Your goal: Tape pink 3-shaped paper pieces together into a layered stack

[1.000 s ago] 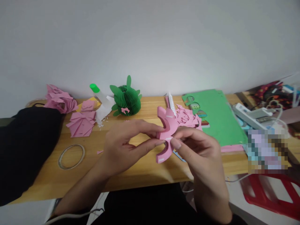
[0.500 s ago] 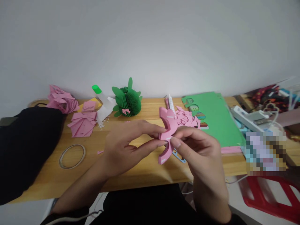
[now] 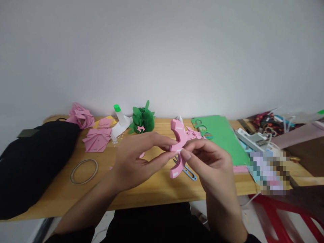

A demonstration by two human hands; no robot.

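Between my two hands, above the table, is a thick stack of pink paper pieces [image 3: 180, 130] with curved edges and small white strips on its side. My left hand [image 3: 141, 158] pinches the stack's narrow middle from the left, thumb below and fingers above. From the right, my right hand [image 3: 211, 160] grips the same middle, its thumb pressed on the near face. Partly hidden behind the stack lies a blue-handled cutting tool [image 3: 188, 172]. A green honeycomb paper ball [image 3: 143, 121] with leaf-shaped pieces and a small pink cutout stands at the back.
A glue stick [image 3: 120, 114] with a green cap, folded pink paper [image 3: 97, 140] and a tape ring [image 3: 84, 171] are on the left, beside a black cloth item [image 3: 37, 162]. Green sheets [image 3: 222, 138], pink scraps [image 3: 193, 133] and a white power strip [image 3: 250, 140] lie right.
The camera view has shifted, so the tabletop things sit lower and at different places in the picture. Both hands keep their hold on the pink stack; more of the blue-handled tool shows.
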